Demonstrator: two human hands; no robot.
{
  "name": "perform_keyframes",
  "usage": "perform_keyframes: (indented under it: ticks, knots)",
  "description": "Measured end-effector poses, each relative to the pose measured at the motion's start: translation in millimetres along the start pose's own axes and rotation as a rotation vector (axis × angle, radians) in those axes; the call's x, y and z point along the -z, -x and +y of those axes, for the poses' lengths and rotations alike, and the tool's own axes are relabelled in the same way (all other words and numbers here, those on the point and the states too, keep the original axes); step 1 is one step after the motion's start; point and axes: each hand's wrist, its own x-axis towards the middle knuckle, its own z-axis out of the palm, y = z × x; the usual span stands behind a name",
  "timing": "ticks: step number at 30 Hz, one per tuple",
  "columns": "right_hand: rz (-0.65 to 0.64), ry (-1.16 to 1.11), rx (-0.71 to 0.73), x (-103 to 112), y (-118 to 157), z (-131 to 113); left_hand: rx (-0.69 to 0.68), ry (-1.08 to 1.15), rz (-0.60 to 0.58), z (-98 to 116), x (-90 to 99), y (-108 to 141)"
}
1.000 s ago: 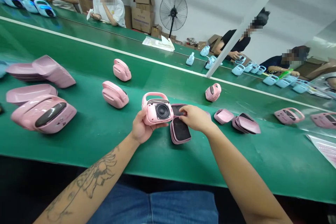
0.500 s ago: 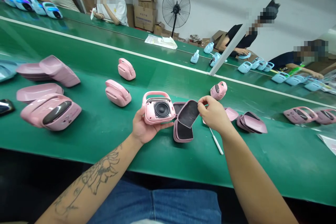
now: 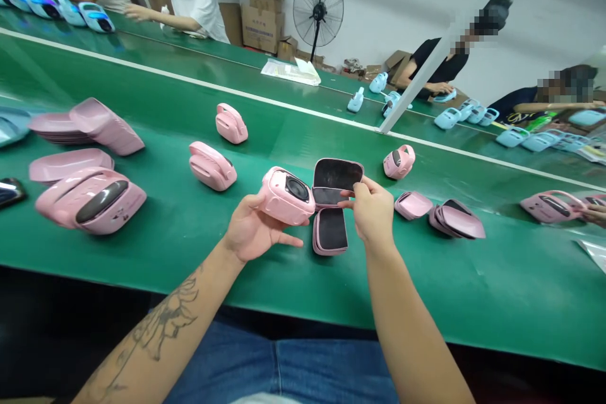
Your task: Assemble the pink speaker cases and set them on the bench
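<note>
My left hand (image 3: pixel 250 228) is shut on a pink portable speaker (image 3: pixel 286 197), tilted so its round black driver faces up and to the right. My right hand (image 3: pixel 374 209) pinches the edge of a pink panel with a black padded lining (image 3: pixel 338 175), just right of the speaker. Directly below lies a stack of similar pink panels (image 3: pixel 330 231), their black linings facing up. Two more pink speakers (image 3: pixel 213 166) stand on the green conveyor belt (image 3: pixel 426 278) to the left, and another (image 3: pixel 399 161) to the right.
Stacked pink shells (image 3: pixel 85 126) and a large pink housing (image 3: pixel 89 199) lie at left, with more shells (image 3: pixel 457 219) at right. Beyond a white rail, co-workers handle light blue units on a second belt. Cardboard boxes (image 3: pixel 262 12) and a standing fan (image 3: pixel 318 12) stand behind.
My right hand has moved left, with the padded panel now farther up and flatter. My left hand has tilted the speaker so its driver no longer faces me directly.
</note>
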Motion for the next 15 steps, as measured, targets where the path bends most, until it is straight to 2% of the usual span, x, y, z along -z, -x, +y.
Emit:
perform_keyframes:
  ticks: [4,8,11,13,15]
  knots:
    - [0.028,0.016,0.043,-9.9,23.4,-8.9,0.071,0.086,0.083,-16.1,-26.2,35.5]
    - [-0.017,0.112,0.195,-18.7,67.0,-11.6,0.177,0.208,0.180,-33.7,-51.1,76.9]
    - [-0.130,0.074,0.244,-15.9,107.1,0.1,0.228,0.303,0.234,-42.9,-55.2,96.0]
    - [-0.167,0.030,0.262,-9.5,131.0,13.3,0.237,0.338,0.263,-47.1,-52.2,103.8]
    - [-0.223,0.003,0.346,-1.8,149.6,27.7,0.235,0.339,0.275,-50.1,-48.2,110.7]
